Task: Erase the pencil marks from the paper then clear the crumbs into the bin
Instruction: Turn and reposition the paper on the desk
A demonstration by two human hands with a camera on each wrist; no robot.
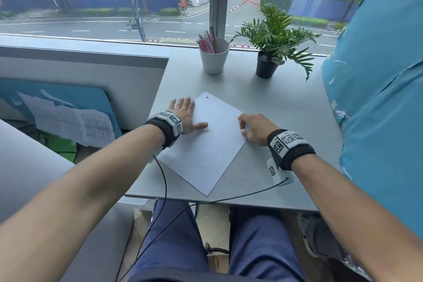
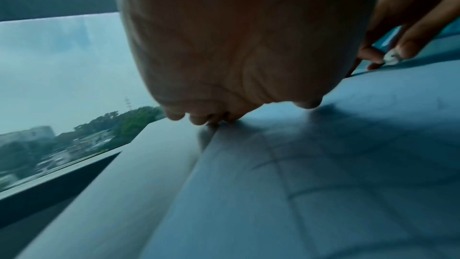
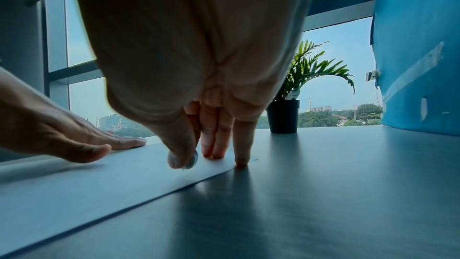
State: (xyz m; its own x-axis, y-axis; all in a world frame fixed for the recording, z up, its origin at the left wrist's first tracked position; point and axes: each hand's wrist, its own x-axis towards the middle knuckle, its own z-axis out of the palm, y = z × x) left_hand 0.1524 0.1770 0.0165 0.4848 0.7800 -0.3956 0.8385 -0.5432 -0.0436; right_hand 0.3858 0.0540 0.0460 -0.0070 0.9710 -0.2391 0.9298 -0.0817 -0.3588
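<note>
One paper (image 1: 203, 142), two hands (one eraser (image 2: 390, 58)).

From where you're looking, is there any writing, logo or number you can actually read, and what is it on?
"M", a yellow arch logo: on the red roadside sign across the street, seen through the window.
Printed sheets lying left of the desk: rows of text, too small to read.
Wrist bands: black-and-white square code patterns only, no words.
Paper on the desk: faint pencil lines, nothing legible.
Pens in the white cup: any lettering is too blurred.
</note>
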